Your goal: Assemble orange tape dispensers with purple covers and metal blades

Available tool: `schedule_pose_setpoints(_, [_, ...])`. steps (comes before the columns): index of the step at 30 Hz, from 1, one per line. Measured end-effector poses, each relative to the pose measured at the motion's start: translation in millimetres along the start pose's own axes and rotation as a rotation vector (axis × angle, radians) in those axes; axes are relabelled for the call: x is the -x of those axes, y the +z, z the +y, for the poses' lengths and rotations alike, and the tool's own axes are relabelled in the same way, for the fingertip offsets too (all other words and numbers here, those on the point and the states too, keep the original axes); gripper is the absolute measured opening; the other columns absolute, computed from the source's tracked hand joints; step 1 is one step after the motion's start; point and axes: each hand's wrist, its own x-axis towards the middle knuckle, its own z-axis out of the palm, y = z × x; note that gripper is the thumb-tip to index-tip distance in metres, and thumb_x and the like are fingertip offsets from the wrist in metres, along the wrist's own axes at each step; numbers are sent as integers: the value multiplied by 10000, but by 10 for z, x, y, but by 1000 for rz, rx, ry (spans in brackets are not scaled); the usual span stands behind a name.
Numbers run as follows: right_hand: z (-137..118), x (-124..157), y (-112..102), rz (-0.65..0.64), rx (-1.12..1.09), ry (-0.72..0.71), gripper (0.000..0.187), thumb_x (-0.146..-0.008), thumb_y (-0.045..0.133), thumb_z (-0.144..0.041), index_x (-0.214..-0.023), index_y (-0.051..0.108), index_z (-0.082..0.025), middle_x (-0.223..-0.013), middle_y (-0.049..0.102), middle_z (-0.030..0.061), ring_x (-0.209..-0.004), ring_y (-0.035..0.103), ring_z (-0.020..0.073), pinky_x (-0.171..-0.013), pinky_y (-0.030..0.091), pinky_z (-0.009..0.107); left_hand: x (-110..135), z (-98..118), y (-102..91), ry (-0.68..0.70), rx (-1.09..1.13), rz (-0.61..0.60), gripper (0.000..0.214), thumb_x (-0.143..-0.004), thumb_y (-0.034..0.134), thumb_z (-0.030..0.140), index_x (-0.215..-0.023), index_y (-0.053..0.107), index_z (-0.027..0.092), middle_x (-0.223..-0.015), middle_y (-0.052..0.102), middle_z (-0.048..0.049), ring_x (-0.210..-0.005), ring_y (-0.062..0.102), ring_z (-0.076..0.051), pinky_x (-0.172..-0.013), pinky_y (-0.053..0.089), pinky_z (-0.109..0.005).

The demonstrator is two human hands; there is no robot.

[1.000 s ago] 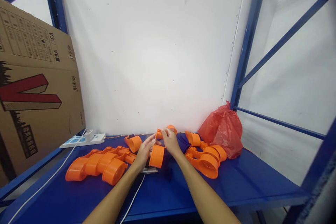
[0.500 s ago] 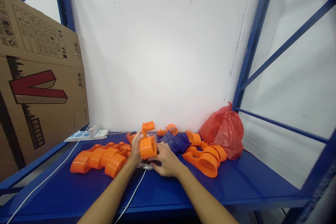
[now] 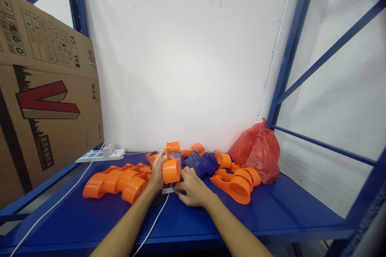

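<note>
My left hand (image 3: pixel 157 172) is closed around an orange plastic part (image 3: pixel 171 171), a short round cup with a bracket rising above it. The part is held over a small device with a pale front edge (image 3: pixel 168 190), mostly covered by my hands. My right hand (image 3: pixel 191 186) is just right of the cup, low at the device, with its fingers curled. Its fingertips are hidden, so what they grip cannot be made out. A white cable (image 3: pixel 155 221) runs from the device toward the front edge.
On the blue table (image 3: pixel 193 229), nested orange parts (image 3: pixel 113 180) lie left and more orange parts (image 3: pixel 237 184) right. Dark blue pieces (image 3: pixel 200 164) lie behind my right hand. A red plastic bag (image 3: pixel 256 150), a power strip (image 3: pixel 116 154) and a large cardboard box (image 3: pixel 54 128) stand around.
The orange part has turned slightly in my left hand, showing the cup more from its side. More of the device's pale edge shows. The view has shifted a little.
</note>
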Motion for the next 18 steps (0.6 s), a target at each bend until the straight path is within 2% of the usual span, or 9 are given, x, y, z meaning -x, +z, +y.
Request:
schedule_pose_setpoints(5, [-6,-2,6,-5,-32,14,223,-887,707,-338,-1104,748,-310,-1158,542,80,-1076,417,266,-915,339,408,-10,-38,-34,-1,-2,-5,485,-725,721,389,-1133,631,145,-756,677,-18,-597,624,-166,-556,481,-254])
schedule_pose_setpoints(11, [-14,-1,16,8,-82,45,152,-913,661,-296,-1018,770,-283,-1120,546,79,-1051,420,260,-887,348,399,12,-30,-14,-17,-26,-57,441,-744,709,412,-1094,647,152,-755,664,-11,-569,605,-161,-528,478,-255])
schedule_pose_setpoints(18, [-13,1,17,14,-99,67,127,-905,669,-286,-981,763,-246,-1074,547,72,-1028,421,250,-878,347,396,6,-3,-5,-18,-9,-37,454,-720,716,405,-1093,641,158,-738,658,-2,-558,616,-164,-521,484,-260])
